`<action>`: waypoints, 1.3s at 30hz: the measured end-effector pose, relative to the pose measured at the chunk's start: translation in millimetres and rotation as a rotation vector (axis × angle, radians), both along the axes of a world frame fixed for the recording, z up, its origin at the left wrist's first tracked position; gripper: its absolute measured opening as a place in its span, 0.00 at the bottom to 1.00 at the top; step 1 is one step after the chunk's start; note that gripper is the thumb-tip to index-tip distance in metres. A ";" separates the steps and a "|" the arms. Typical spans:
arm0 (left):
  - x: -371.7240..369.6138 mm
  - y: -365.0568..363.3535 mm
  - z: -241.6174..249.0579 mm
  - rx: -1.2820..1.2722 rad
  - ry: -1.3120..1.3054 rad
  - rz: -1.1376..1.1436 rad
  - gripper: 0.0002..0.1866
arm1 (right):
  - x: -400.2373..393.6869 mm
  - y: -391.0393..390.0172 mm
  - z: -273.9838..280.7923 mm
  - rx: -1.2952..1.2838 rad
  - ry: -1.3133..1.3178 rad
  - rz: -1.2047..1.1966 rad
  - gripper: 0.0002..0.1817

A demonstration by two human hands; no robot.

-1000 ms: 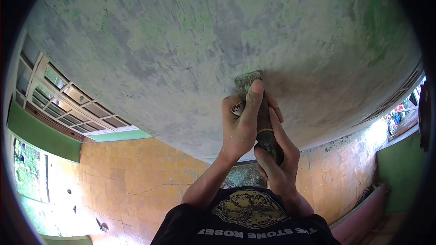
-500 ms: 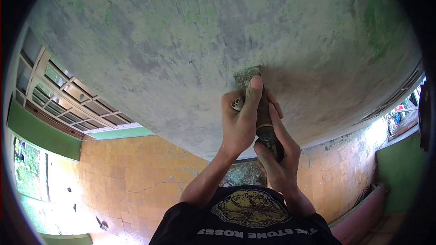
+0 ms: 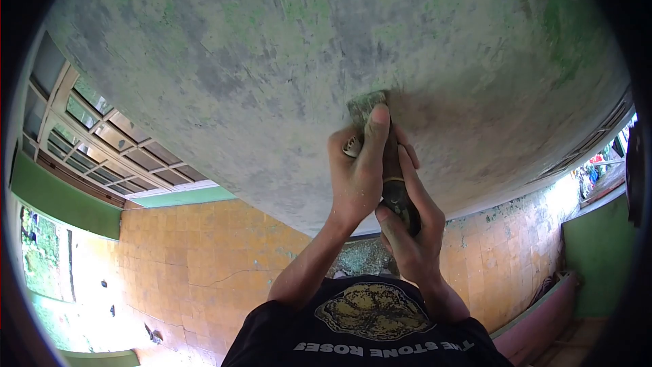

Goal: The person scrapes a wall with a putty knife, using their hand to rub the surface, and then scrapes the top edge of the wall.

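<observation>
Both hands are wrapped round one paint scraper (image 3: 367, 100), its flat, dusty blade edge against the mottled wall (image 3: 272, 88). My left hand (image 3: 358, 177) is closed round the upper part, thumb laid along it just below the blade. Lower down, my right hand (image 3: 419, 231) grips the dark handle (image 3: 401, 205), with its fingers stretched up along the right side. A small pale, dark-patterned thing (image 3: 351, 146) shows at my left hand's curled fingers; I cannot make out what it is. Grey and green patches with scrape marks cover the wall around the blade.
Yellow floor tiles (image 3: 183, 251) lie below the wall, with debris (image 3: 367, 257) near my feet. At left are white-framed glass panes (image 3: 115, 143) and a low green wall (image 3: 64, 197). A pink ledge (image 3: 536, 316) stands at lower right.
The scraper and both hands have shifted slightly up the wall and a touch to the left. The grip of both hands stays the same.
</observation>
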State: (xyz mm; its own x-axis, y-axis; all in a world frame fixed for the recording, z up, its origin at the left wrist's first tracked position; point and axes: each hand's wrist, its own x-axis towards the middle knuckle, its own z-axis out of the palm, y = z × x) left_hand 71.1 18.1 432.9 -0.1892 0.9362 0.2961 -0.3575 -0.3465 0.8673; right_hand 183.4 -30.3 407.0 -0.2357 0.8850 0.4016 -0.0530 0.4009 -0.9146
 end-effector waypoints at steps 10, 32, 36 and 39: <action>2.1 -2.3 16.3 -0.010 0.014 0.026 0.27 | -0.7 -4.3 11.7 -0.118 0.121 0.061 0.40; 6.4 -1.3 11.5 -0.018 -0.022 -0.007 0.24 | 3.9 -6.3 4.2 -0.087 0.085 0.016 0.39; 5.9 -0.9 7.0 -0.012 -0.007 0.004 0.25 | 3.6 -6.6 -1.1 -0.102 0.063 0.023 0.40; 9.4 2.8 5.2 0.030 0.002 0.016 0.24 | 7.0 4.3 3.1 -0.035 0.044 0.028 0.40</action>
